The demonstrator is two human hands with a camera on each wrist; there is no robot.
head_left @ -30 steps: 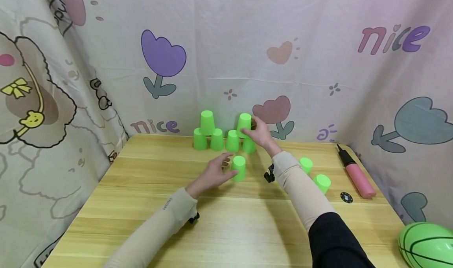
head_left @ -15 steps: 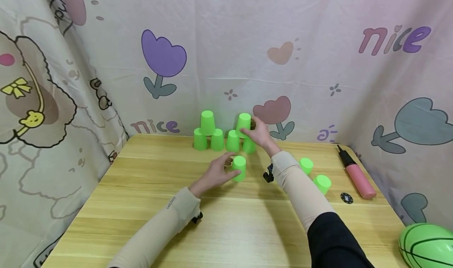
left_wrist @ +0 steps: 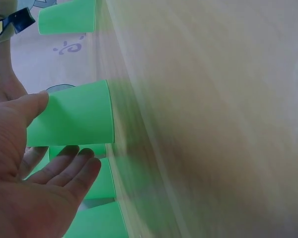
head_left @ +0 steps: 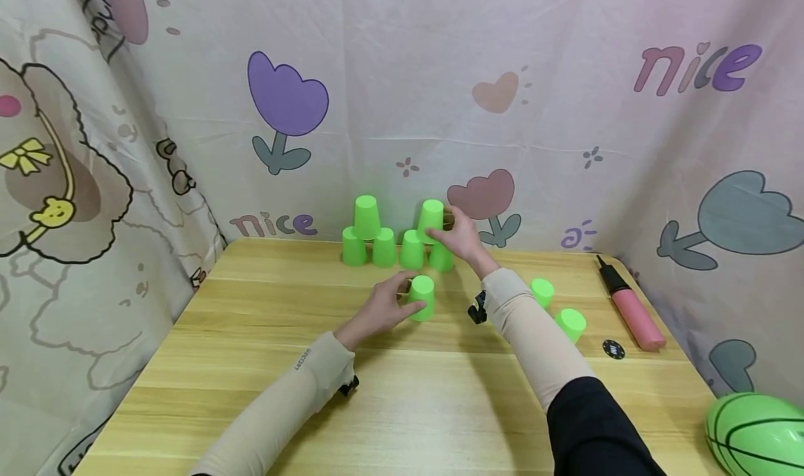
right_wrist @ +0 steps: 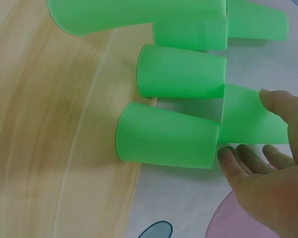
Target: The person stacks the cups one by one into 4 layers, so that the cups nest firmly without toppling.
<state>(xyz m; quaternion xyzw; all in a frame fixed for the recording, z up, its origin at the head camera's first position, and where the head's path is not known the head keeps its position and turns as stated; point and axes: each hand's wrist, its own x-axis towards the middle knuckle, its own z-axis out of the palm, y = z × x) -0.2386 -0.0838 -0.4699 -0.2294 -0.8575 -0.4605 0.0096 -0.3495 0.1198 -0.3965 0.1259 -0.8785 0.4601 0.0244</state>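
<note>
Upside-down green plastic cups stand at the back of the wooden table (head_left: 301,406). On the left, one cup (head_left: 367,218) straddles two others. On the right, an upper cup (head_left: 430,216) sits over another pair, and my right hand (head_left: 463,237) holds it between thumb and fingers. The right wrist view has the thumb of that hand (right_wrist: 268,188) across this upper cup (right_wrist: 246,116). In front stands a single cup (head_left: 422,297), with my left hand (head_left: 383,307) around its left side. In the left wrist view, the thumb touches this cup (left_wrist: 74,116), while several fingers spread beneath it.
Two more green cups, one behind (head_left: 543,292) and one nearer (head_left: 571,324), stand beyond the right forearm. Near them lie a black round chip (head_left: 613,350) and a pink hand pump (head_left: 636,315). A green ball (head_left: 756,434) is at the right. A printed curtain (head_left: 389,99) hangs behind.
My left hand has moved slightly right and come around the front cup. The upper right cup has shifted very slightly left, with my right hand still at it.
</note>
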